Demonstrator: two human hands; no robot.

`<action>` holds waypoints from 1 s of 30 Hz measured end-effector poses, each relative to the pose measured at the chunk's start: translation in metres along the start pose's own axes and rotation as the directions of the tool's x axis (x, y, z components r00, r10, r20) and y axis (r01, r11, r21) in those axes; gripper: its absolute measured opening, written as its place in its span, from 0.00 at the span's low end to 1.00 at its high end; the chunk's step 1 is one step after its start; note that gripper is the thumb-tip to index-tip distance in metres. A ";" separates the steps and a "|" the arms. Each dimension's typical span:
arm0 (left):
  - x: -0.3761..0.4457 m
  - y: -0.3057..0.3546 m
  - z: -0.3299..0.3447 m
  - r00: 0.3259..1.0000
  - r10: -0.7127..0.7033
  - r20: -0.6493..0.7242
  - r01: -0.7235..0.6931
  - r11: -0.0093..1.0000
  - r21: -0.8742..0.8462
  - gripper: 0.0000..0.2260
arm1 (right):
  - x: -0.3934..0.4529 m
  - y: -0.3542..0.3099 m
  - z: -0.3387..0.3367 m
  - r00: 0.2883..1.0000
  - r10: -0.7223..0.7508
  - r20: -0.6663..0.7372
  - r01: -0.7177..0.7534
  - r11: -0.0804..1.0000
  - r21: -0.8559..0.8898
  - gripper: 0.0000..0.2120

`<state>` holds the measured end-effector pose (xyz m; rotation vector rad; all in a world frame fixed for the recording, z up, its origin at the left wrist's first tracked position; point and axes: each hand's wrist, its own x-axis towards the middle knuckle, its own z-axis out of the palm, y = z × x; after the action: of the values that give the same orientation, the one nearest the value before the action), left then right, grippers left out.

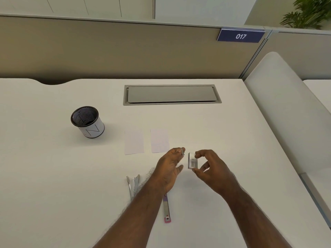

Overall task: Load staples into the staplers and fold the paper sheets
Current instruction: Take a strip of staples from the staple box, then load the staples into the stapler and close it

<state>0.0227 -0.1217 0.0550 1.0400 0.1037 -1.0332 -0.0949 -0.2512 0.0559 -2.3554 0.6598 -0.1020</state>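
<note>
Forearm (143, 203) across stapler (166, 209), beside cup (87, 121)

Two bare, sleeveless, hairy forearms (143, 212)

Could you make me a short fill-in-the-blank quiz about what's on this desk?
1. The right hand holds a small clear ____ of staples.
2. The number of paper sheets lying flat on the desk is ____.
3. The blue sign on the partition reads ____.
4. The mesh cup stands to the ____ of the sheets.

Missing words: box; two; 017; left
</note>
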 end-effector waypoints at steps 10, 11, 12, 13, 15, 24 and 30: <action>0.000 -0.003 -0.028 0.975 0.108 -0.195 -0.074 0.982 0.174 0.06 | 0.032 0.032 0.032 0.992 0.121 -0.044 -0.127 0.979 -0.157 0.15; -0.001 -0.003 -0.029 0.973 0.109 -0.205 -0.070 0.979 0.192 0.06 | 0.033 0.033 0.033 0.992 0.117 -0.038 -0.122 0.978 -0.170 0.16; -0.002 -0.004 -0.031 0.971 0.110 -0.212 -0.065 0.976 0.210 0.06 | 0.034 0.034 0.034 0.993 0.115 -0.029 -0.118 0.975 -0.187 0.17; -0.004 -0.004 -0.032 0.970 0.110 -0.218 -0.060 0.972 0.225 0.06 | 0.034 0.035 0.035 0.993 0.115 -0.020 -0.117 0.973 -0.197 0.18; -0.006 -0.005 -0.035 0.969 0.108 -0.222 -0.050 0.967 0.251 0.06 | 0.034 0.035 0.034 0.993 0.118 -0.012 -0.118 0.974 -0.192 0.20; -0.016 -0.013 -0.047 0.976 0.090 -0.199 -0.006 0.922 0.388 0.06 | 0.012 -0.020 0.046 0.997 -0.041 0.068 0.026 0.976 0.217 0.20; -0.025 -0.013 -0.055 0.981 0.077 -0.178 0.014 0.887 0.461 0.09 | 0.007 -0.033 0.057 0.995 -0.061 0.076 0.046 0.981 0.188 0.12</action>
<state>0.0196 -0.0656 0.0295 1.5719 -0.0050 -0.9455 -0.0609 -0.1994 0.0328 -2.1847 0.5237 -0.0868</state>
